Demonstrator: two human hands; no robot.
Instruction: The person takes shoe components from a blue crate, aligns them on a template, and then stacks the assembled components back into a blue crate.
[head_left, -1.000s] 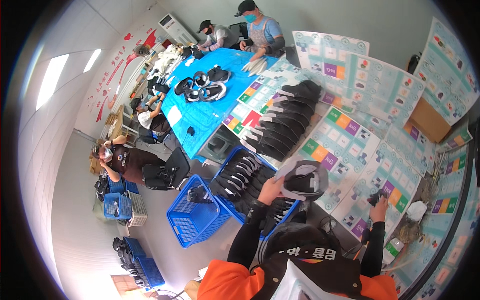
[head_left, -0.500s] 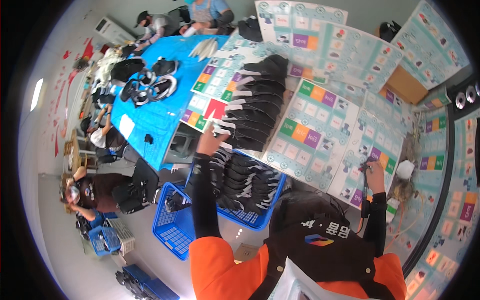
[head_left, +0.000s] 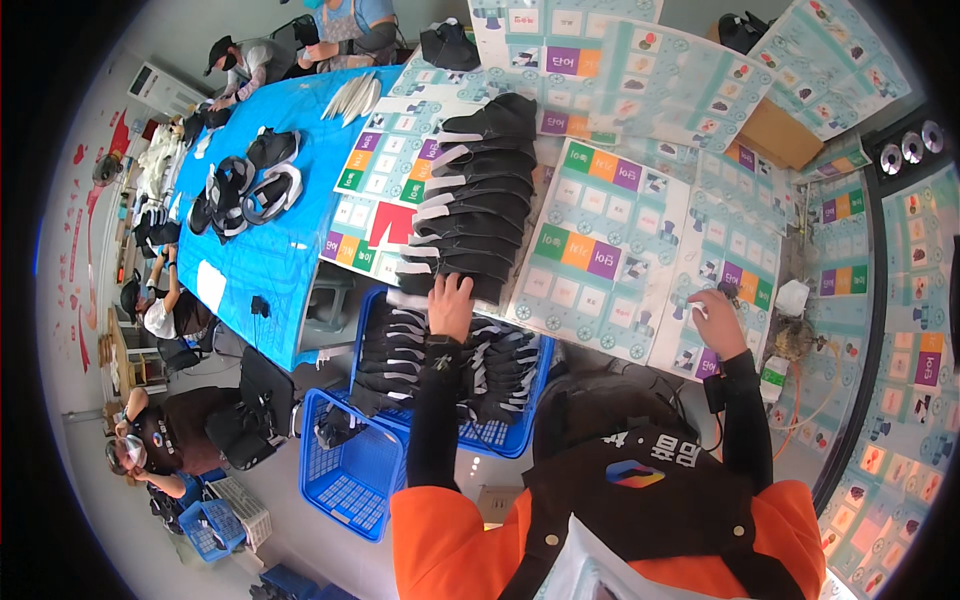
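Note:
My left hand [head_left: 451, 303] rests palm down on the nearest black shoe upper in a long overlapping row of black shoe uppers with white edges [head_left: 470, 195] laid along the table. My right hand [head_left: 716, 322] lies near the table's front edge on a printed play mat [head_left: 640, 240], fingers curled around a small white thing that I cannot make out. Below my left hand a blue plastic basket [head_left: 505, 438] holds several more black uppers [head_left: 400, 350].
An empty blue basket [head_left: 352, 470] stands on the floor at my left. A blue-covered table [head_left: 270, 250] carries black and white shoes [head_left: 245, 185]. Other people sit along the far left and at the back. A cardboard box [head_left: 780, 135] lies at the right.
My left hand has reached forward from the basket side and settled on the near end of the row of uppers. The view has swung down and closer to the table.

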